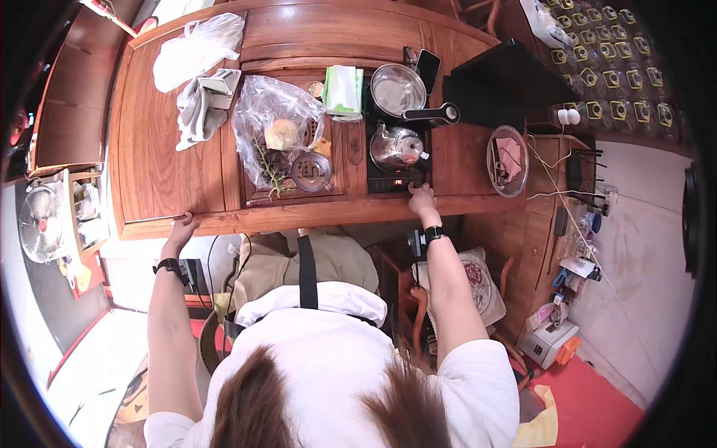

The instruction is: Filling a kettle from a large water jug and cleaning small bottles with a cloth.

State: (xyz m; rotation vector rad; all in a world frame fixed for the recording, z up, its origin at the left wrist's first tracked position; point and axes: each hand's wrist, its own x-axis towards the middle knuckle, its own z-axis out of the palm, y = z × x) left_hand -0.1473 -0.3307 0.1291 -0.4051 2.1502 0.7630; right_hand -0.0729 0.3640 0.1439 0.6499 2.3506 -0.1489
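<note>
My right hand [423, 200] touches the front right corner of a black electric cooktop [381, 185] with a lit red display. On the cooktop stands a shiny metal kettle [392, 148], and behind it a lidded saucepan [397, 89] whose black handle points right. My left hand [184, 225] rests on the front edge of the wooden table [162, 168], towards its left end, beside a thin dark stick-like thing. Between the hands, farther in, lie a clear plastic bag [257, 101] with a round pale fruit, bare grape stems [274, 176] and a clear ribbed bowl [311, 172].
A tissue pack [343, 92] lies left of the saucepan, a smartphone [428, 70] behind it. Rightward are a black laptop [504, 84] and an oval container [507, 162] holding pink material. A grey cloth [196, 112] and white plastic bag [196, 50] lie at left.
</note>
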